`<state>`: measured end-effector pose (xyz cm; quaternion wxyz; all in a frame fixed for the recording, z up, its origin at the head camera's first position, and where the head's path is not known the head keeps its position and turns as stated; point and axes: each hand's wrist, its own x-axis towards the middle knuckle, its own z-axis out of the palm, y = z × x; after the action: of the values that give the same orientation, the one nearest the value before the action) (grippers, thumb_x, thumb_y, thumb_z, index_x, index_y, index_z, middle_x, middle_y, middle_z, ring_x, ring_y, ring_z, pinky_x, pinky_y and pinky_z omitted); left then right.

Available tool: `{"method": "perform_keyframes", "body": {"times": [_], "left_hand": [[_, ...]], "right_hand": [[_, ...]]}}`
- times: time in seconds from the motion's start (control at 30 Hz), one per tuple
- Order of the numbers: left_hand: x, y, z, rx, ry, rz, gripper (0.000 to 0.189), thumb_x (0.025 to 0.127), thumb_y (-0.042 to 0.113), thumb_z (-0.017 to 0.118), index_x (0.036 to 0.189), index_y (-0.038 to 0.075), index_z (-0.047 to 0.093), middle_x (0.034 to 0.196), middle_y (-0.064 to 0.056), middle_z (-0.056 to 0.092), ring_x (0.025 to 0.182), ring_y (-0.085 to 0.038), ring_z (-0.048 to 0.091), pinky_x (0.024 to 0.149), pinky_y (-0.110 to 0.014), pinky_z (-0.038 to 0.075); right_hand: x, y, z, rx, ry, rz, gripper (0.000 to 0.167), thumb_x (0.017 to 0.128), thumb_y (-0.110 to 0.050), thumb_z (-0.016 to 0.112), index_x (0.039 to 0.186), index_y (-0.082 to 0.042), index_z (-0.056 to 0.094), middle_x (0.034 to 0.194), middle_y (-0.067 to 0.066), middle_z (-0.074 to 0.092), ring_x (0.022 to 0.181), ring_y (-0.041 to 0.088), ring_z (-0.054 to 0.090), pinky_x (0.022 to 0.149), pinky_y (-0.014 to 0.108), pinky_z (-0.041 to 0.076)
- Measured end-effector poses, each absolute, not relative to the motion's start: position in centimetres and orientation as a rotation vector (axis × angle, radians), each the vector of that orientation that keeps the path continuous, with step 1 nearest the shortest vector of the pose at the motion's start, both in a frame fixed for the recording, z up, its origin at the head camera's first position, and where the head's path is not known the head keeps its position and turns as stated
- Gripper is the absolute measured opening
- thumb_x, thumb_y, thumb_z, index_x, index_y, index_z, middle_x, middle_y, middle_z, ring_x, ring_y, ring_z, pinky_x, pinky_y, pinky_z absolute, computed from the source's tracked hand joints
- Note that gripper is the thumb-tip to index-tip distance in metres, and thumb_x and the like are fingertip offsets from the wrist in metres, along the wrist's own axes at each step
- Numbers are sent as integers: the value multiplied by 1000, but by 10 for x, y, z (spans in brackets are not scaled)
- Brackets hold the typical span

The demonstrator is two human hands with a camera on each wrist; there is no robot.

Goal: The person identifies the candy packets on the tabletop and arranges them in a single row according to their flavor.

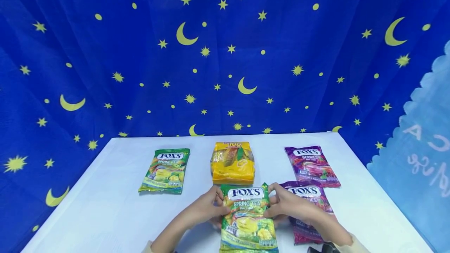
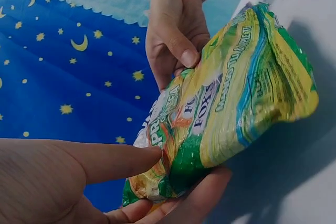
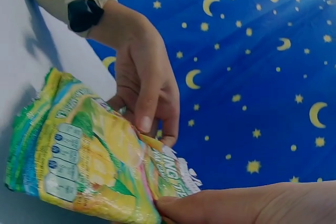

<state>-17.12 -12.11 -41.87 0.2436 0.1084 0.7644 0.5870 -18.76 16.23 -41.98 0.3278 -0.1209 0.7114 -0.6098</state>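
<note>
Both hands hold a green and yellow Fox's Spring Tea candy bag (image 1: pixel 247 218) by its two side edges, at the near middle of the table. The left hand (image 1: pixel 207 208) pinches the left edge, thumb on the front and fingers behind. On the opposite edge the right hand (image 1: pixel 290 206) pinches in the same way. In the left wrist view the candy bag (image 2: pixel 210 108) is tilted, raised off the white surface. The right wrist view shows the printed front of the candy bag (image 3: pixel 100 150), with a thumb on it from either side.
Behind the hands stands a yellow candy bag (image 1: pixel 233 163). Another Spring Tea bag (image 1: pixel 166 171) lies at the left. Two purple Berries bags, one farther back (image 1: pixel 313 165) and one nearer (image 1: pixel 307 229), lie at the right on the white table (image 1: pixel 105 206). A blue star-patterned curtain (image 1: pixel 225 61) hangs behind.
</note>
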Motion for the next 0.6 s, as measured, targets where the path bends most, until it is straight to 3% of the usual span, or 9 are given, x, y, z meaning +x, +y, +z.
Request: {"method": "perform_keyframes", "body": {"times": [0.27, 0.6], "left_hand": [[-178, -139, -400, 307, 2132, 1630, 46, 88, 15, 71, 112, -2, 36, 103, -18, 48, 74, -23, 65, 61, -40, 58], [-188, -154, -386, 233, 2365, 1572, 56, 83, 22, 77, 116, 1, 37, 111, -20, 46, 69, -24, 61, 64, -45, 54]], "right_hand": [[-196, 139, -408, -366, 1953, -1660, 56, 83, -4, 71, 123, 6, 33, 98, 18, 69, 86, 33, 69, 71, 42, 57], [-213, 112, -395, -387, 2002, -1716, 55, 85, 0, 68, 126, 8, 33, 101, 21, 68, 86, 35, 69, 73, 41, 57]]}}
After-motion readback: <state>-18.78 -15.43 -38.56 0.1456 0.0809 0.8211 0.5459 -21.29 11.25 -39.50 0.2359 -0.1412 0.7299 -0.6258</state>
